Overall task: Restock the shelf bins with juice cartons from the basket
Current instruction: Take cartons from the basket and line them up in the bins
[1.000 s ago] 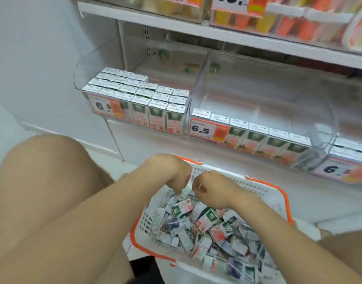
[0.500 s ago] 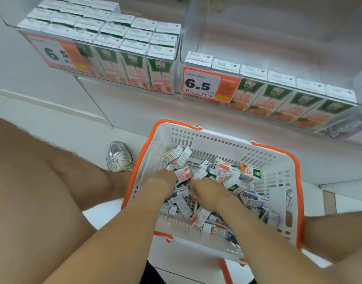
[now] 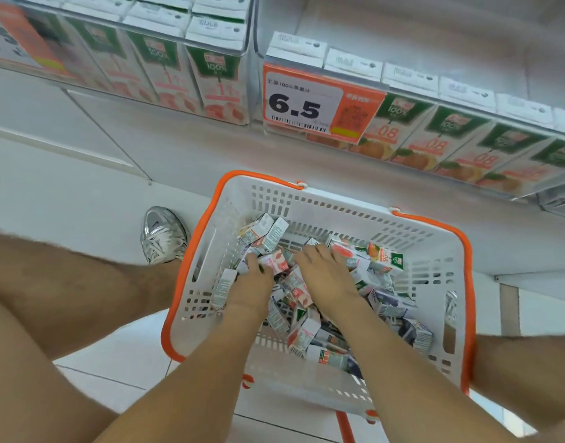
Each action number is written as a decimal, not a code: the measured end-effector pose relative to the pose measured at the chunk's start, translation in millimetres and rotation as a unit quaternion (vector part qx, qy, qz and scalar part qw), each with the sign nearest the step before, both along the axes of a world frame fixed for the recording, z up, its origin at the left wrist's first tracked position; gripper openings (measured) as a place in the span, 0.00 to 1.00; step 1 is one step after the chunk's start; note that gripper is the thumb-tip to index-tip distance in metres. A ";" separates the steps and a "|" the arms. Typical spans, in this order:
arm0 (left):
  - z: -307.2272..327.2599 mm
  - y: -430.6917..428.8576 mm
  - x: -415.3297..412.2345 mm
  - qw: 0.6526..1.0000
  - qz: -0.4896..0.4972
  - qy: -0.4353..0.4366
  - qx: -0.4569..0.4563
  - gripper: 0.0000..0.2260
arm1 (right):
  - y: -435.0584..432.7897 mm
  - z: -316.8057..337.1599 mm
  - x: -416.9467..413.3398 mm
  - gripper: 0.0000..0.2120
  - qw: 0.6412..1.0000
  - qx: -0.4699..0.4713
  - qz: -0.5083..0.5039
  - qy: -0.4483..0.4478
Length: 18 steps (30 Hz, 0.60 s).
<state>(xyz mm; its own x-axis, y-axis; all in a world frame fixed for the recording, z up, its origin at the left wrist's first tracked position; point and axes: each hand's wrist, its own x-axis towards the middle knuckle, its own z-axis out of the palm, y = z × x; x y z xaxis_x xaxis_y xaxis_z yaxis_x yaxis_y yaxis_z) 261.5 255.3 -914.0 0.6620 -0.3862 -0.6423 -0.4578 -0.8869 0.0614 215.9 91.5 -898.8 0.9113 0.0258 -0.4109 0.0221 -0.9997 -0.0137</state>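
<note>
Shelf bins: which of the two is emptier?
The right bin, carrying the 6.5 price tag: one front row of cartons, bare space behind. The left bin has at least two rows.

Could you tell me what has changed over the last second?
Both hands went down from the basket's far rim into the cartons: left hand curls beside a pink carton, right hand lies flat on the pile. No carton lifted. The basket and shelf bins are unchanged.

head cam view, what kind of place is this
Most likely a shop aisle: a 6.5 price tag on a clear shelf bin of juice cartons, and an orange-rimmed shopping basket.
</note>
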 end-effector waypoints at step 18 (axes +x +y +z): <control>37.3 2.2 27.0 0.942 0.248 0.106 -0.198 0.12 | -46.0 55.9 7.2 0.15 0.889 0.334 -0.297 -0.098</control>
